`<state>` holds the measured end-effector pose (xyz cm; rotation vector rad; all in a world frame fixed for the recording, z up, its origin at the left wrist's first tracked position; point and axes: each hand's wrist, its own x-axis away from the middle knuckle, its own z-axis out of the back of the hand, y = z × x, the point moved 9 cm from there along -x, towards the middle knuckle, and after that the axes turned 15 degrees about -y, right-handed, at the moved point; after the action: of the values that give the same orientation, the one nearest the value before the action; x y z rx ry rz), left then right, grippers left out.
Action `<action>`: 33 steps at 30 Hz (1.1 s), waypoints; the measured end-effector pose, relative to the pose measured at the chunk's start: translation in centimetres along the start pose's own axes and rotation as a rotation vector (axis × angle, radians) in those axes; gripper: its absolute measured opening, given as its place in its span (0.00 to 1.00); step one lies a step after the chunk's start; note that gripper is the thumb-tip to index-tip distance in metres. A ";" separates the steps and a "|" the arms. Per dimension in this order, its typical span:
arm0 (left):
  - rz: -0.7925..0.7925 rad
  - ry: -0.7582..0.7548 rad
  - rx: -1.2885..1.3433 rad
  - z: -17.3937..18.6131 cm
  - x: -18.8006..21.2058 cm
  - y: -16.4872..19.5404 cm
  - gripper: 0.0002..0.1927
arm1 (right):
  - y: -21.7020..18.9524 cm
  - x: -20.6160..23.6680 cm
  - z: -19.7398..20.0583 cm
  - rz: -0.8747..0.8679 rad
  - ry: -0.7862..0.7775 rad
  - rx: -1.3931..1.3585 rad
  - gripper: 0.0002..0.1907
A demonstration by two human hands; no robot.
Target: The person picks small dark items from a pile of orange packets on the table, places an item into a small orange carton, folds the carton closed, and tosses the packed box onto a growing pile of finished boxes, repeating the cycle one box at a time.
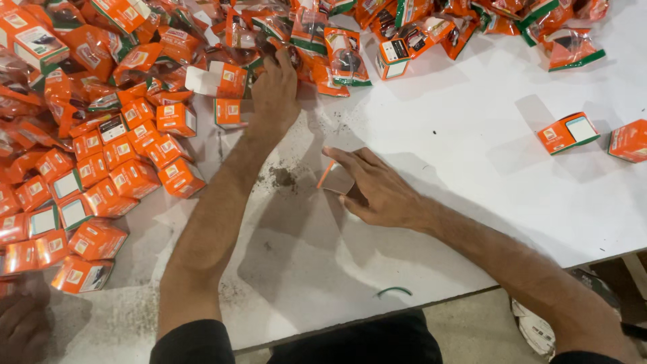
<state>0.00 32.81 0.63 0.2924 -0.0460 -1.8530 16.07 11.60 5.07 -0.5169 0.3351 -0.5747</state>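
My left hand (275, 91) reaches far up the white table (472, 168) into a heap of orange plastic pouches (317, 40); its fingers are dug in among the pouches, and I cannot tell what they grip. A small orange box (229, 112) lies just left of that wrist. My right hand (374, 189) rests near the table's middle with its fingers closed around a small open box (335, 178), whose pale inner flap faces me.
Several closed orange boxes (101, 175) are piled at the left. Two more orange boxes (567, 132) (629, 140) lie at the far right. Another person's hand (20, 323) shows at the bottom left corner. Dark specks (283, 177) and a green band (394, 291) lie on the table.
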 end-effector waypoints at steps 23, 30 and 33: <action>-0.621 0.174 0.861 11.0 21.5 11.6 0.17 | 2.0 1.8 -0.2 -0.225 0.075 -0.141 0.24; -0.673 0.160 0.551 6.7 20.3 12.5 0.19 | 2.4 1.8 0.1 -0.338 0.069 -0.277 0.28; -0.723 0.037 0.369 6.9 21.7 12.8 0.21 | 2.3 2.0 0.0 -0.298 0.034 -0.381 0.27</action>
<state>4.57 7.68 5.76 0.6643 -0.2914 -2.5541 18.65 12.06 3.48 -0.9346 0.4057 -0.8150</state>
